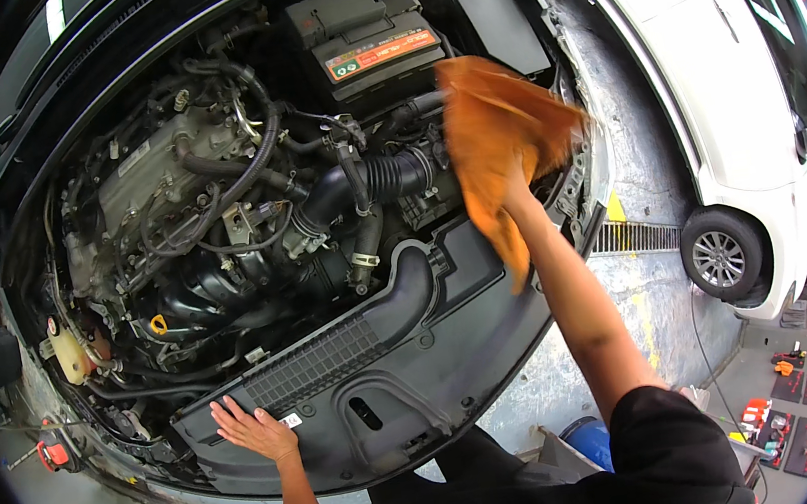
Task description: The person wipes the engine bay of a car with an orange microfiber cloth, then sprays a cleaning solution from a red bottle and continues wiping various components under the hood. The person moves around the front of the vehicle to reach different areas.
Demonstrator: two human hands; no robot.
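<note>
My left hand lies flat with spread fingers on the black plastic cover along the front of the engine bay. Out to the right, my right hand is closed on an orange cloth, which hangs over and mostly hides its fingers. The cloth is smeared by motion at its edges. It hovers over the bay's right side, near the car battery and the black fuse box lid. Whether it touches anything below, I cannot tell. A ribbed black intake hose runs to the left of the cloth.
The engine fills the left of the bay, with a yellow dipstick ring and a pale reservoir. A white car stands to the right, beyond a floor grate. Tool trays lie at the lower right.
</note>
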